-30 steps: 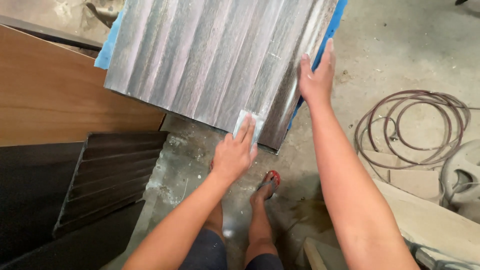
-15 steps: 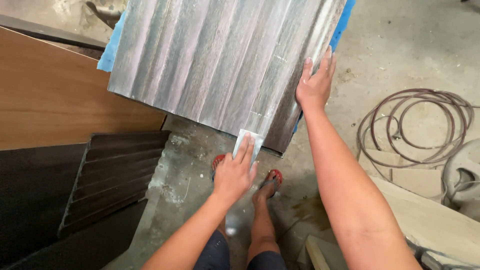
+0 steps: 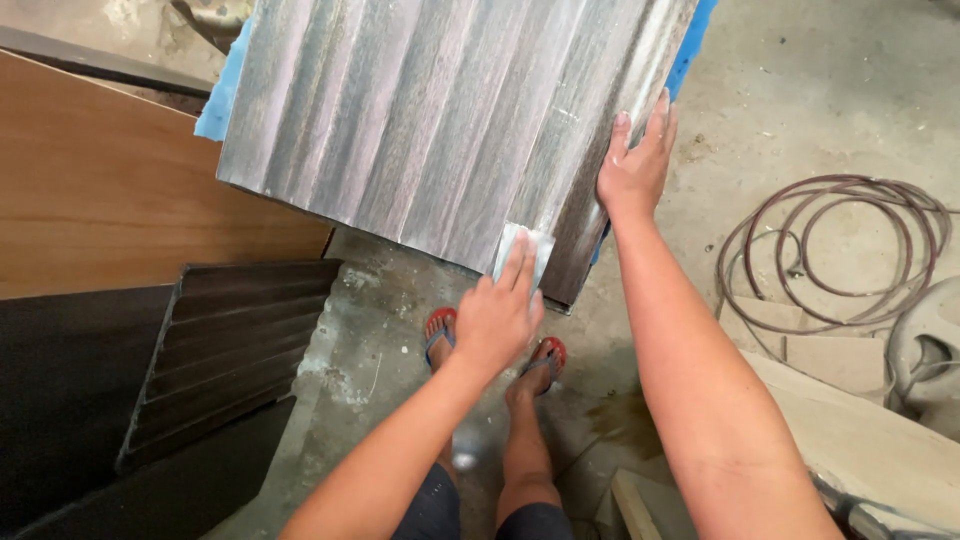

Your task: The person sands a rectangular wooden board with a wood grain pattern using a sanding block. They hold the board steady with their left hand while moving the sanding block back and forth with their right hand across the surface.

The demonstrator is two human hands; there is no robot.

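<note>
Fluted grey-brown panel [image 3: 430,130] lies tilted across upper view, on blue padding [image 3: 218,100]. Left hand [image 3: 497,318] at panel's near edge, fingers extended, pressing small pale sanding pad [image 3: 527,247] flat against groove. Right hand [image 3: 635,165] open, palm and fingers spread flat on panel's right edge. Panel's far end cut off by frame. Pad mostly hidden under fingers. Coiled hose [image 3: 830,250] on concrete floor, right. Dark ribbed panel [image 3: 225,345] lower left.
</note>
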